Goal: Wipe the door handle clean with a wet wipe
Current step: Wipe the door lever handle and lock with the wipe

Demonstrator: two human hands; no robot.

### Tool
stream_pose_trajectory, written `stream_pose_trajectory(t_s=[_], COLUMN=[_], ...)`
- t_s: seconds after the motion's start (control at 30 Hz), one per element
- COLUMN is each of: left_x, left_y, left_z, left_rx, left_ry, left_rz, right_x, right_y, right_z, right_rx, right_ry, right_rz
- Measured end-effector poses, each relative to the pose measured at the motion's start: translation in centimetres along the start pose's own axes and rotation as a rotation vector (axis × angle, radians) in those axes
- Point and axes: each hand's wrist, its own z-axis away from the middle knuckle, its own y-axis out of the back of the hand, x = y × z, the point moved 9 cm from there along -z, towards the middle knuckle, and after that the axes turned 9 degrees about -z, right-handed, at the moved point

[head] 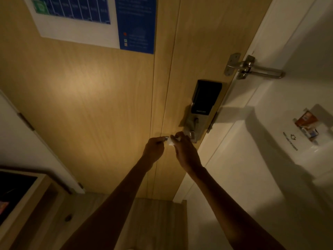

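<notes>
A metal lever door handle (pixel 191 135) sticks out from the lock plate (pixel 195 123) on a light wooden door (pixel 90 98). My left hand (pixel 154 147) grips the free end of the lever. My right hand (pixel 183 150) presses a small white wet wipe (pixel 171 141) onto the lever between that end and the plate. Most of the lever is hidden under my hands. A black smart-lock box (pixel 205 97) sits above the handle.
A metal swing-bar door guard (pixel 252 69) bridges door and white frame (pixel 234 114) at the upper right. A white wall holder (pixel 308 123) with cards is at the right. A blue-and-white notice (pixel 100 22) hangs on the door. A wooden cabinet (pixel 27 204) stands at the lower left.
</notes>
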Motion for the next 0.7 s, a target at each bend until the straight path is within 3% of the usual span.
stream_pose_trajectory(t_s=[0.17, 0.3, 0.47, 0.7], left_x=[-0.6, -0.5, -1.1, -2.0], left_y=[0.2, 0.2, 0.2, -0.2], left_z=[-0.3, -0.3, -0.3, -0.7], left_rx=[0.009, -0.021, -0.033, -0.047], left_ry=[0.057, 0.074, 0.113, 0.247], left_rz=[0.062, 0.147, 0.183, 0.375], right_x=[3.6, 0.3, 0.6, 0.8], right_y=[2.2, 0.8, 2.6, 1.4], right_z=[0.1, -0.3, -1.3, -1.7], right_rx=[0.084, -0.011, 0.134, 0.07], right_ry=[-0.172, 0.026, -0.121, -0.117], right_rz=[-0.124, -0.061, -0.173, -0.09])
